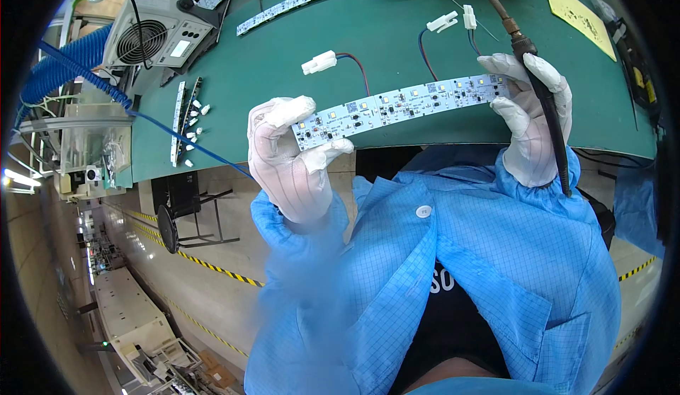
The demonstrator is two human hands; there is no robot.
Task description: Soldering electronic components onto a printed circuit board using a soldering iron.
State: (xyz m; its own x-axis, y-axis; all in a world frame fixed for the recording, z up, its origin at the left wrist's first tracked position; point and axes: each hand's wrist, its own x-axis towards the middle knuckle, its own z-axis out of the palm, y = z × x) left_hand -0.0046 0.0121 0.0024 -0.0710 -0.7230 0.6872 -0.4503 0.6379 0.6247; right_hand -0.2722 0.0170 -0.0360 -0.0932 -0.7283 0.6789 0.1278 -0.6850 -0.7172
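A long white LED circuit board [404, 106] is held up between my two gloved hands, tilted with its right end higher. My left hand [289, 156] pinches the board's left end between thumb and fingers. At the other end my right hand [530, 112] grips the board's tip, and a soldering iron [542, 87] with a dark handle also rests in that hand, its metal tip pointing up and away. From the board's far edge run red, blue and dark wires ending in white plug connectors, one at the left [319, 63] and two at the right [442, 21].
On the green mat [262, 69] lie another LED board [283, 10] at the back and boards with white connectors [185, 122] at the left. A grey fan unit [145, 32] and a blue hose [67, 62] stand far left. A yellow sponge sheet [581, 21] lies back right.
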